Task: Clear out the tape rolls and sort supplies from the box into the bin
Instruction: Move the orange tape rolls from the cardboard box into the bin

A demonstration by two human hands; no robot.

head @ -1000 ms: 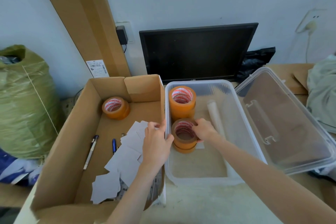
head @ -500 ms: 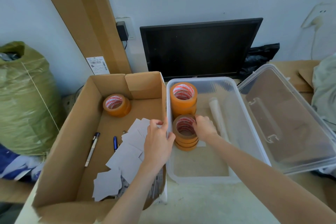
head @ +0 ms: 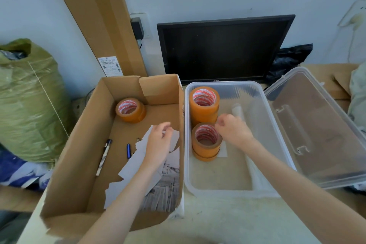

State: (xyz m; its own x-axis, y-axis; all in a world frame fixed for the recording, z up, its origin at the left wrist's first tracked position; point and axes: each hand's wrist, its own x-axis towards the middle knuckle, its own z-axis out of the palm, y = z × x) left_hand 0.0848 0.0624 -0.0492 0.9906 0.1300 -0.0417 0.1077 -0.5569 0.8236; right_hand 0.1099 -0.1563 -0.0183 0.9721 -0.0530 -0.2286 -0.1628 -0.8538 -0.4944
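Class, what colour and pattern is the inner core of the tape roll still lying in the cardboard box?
The tape roll has a white core with red markings; its tape is orange. The head view shows it.

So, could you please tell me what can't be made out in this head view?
- Papers in the cardboard box: partly hidden under the left hand and forearm.
- Shipping label text: too small.
- Left hand fingertips: motion-blurred.
- Bin's white roll: partly behind the right hand.
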